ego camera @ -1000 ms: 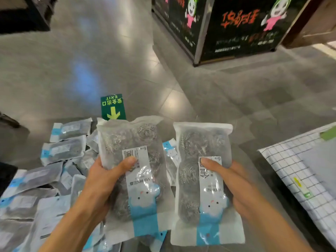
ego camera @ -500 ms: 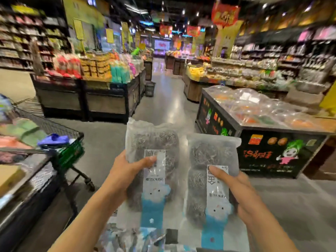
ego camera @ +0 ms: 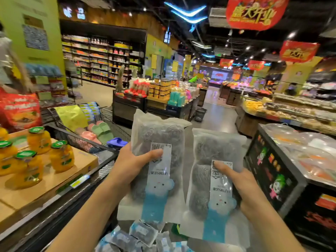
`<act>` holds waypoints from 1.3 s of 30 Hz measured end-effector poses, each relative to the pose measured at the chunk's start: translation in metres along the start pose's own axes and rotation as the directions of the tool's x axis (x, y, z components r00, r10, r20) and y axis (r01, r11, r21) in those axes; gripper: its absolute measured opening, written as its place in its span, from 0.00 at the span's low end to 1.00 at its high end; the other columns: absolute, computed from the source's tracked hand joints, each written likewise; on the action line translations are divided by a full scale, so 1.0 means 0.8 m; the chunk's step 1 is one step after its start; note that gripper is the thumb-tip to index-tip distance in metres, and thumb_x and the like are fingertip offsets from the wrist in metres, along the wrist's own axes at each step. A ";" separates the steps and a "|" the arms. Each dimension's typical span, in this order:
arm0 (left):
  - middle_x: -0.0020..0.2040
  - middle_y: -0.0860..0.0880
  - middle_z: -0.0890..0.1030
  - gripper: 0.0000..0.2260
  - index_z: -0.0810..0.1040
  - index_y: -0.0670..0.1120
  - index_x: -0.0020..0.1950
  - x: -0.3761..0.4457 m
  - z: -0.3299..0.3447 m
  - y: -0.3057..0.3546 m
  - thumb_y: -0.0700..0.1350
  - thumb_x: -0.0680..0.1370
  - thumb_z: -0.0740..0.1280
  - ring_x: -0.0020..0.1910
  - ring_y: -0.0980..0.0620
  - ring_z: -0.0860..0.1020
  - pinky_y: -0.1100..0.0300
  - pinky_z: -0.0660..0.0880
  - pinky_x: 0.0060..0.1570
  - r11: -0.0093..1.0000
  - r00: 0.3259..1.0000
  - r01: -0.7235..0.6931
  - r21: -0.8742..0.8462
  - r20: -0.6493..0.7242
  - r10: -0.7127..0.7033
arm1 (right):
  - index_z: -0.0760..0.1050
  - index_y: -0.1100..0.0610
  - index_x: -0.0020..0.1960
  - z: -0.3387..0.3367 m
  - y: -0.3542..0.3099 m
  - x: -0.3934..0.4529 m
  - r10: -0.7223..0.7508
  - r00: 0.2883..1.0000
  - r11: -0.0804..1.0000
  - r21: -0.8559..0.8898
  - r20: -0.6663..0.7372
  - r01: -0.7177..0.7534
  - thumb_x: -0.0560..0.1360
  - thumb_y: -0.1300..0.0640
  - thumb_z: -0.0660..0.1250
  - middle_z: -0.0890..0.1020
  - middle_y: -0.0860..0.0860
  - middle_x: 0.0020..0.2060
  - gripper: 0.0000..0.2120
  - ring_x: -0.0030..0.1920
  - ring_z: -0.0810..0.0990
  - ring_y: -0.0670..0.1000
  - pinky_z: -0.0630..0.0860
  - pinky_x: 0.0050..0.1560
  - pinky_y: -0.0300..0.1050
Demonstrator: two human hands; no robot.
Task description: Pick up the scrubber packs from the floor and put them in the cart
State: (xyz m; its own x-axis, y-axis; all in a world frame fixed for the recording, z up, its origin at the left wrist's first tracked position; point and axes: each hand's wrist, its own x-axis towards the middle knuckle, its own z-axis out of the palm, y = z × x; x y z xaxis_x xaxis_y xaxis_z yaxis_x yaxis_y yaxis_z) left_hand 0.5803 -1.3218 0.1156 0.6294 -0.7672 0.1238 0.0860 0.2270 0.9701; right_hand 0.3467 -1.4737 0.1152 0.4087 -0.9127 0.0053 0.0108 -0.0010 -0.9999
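There is a single view, from a camera worn on the person's head, facing forward along a supermarket aisle and tilted down only a little, so the ceiling lights and hanging banners fill the upper part. The cart (ego camera: 101,151) serves as landmark: it sits low at the left, close to the camera, with the two forearms reaching in from the bottom edge just to its right (the wide lens bends the shelves at the edges). Beyond the cart the aisle runs far back.
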 end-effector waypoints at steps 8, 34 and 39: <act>0.51 0.48 0.88 0.18 0.82 0.47 0.61 -0.155 -0.087 0.020 0.41 0.72 0.78 0.49 0.48 0.87 0.57 0.83 0.42 0.992 0.885 -0.084 0.097 -0.450 0.119 | 0.84 0.60 0.53 0.111 0.017 -0.006 0.045 0.879 0.998 -0.052 0.474 -0.023 0.62 0.46 0.80 0.88 0.60 0.45 0.25 0.47 0.87 0.64 0.83 0.55 0.64; 0.48 0.47 0.88 0.16 0.83 0.47 0.56 -0.904 -0.225 0.068 0.43 0.69 0.78 0.48 0.45 0.87 0.47 0.82 0.50 0.962 -0.366 -0.122 0.244 -0.912 0.185 | 0.82 0.58 0.59 0.499 0.066 -0.671 0.138 -0.281 0.990 -0.134 0.950 0.034 0.73 0.58 0.77 0.89 0.58 0.47 0.15 0.48 0.89 0.59 0.83 0.56 0.60; 0.49 0.45 0.88 0.15 0.83 0.46 0.57 -1.012 -0.246 0.071 0.42 0.71 0.77 0.48 0.44 0.87 0.44 0.81 0.54 0.957 -0.491 -0.173 0.232 -0.863 0.120 | 0.82 0.59 0.60 0.530 0.077 -0.813 0.180 -0.423 0.984 -0.165 0.888 0.071 0.73 0.57 0.77 0.89 0.58 0.49 0.17 0.49 0.88 0.59 0.83 0.53 0.56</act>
State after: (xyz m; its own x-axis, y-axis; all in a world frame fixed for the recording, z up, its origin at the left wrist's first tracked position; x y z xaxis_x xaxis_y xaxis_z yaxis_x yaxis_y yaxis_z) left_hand 0.2274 -0.5699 0.0291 0.3682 0.9214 -0.1244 -0.2056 0.2112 0.9556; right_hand 0.4687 -0.7070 0.0545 0.6392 0.7492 -0.1737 -0.1115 -0.1331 -0.9848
